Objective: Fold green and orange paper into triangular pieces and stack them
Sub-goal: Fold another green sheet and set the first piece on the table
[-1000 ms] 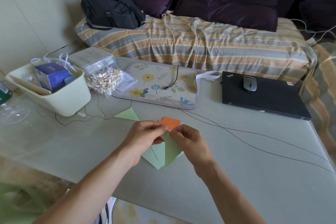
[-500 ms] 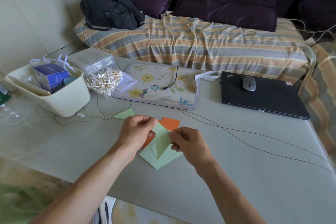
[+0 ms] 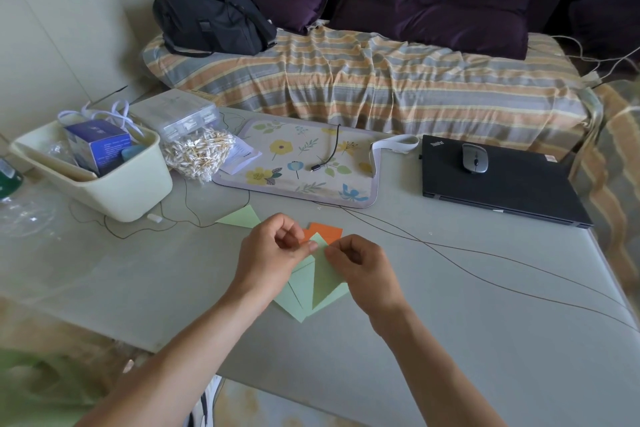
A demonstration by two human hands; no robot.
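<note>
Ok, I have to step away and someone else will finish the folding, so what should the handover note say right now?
Left hand: pinches the top tip of the green paper.
Right hand: pinches the same paper's right edge, mid-fold.
Beneath it lie more green sheets and orange paper on the table.
Done: one green triangle lies apart, far left of the hands.
Left: finish this fold, fold the remaining green and orange, stack all pieces.
</note>
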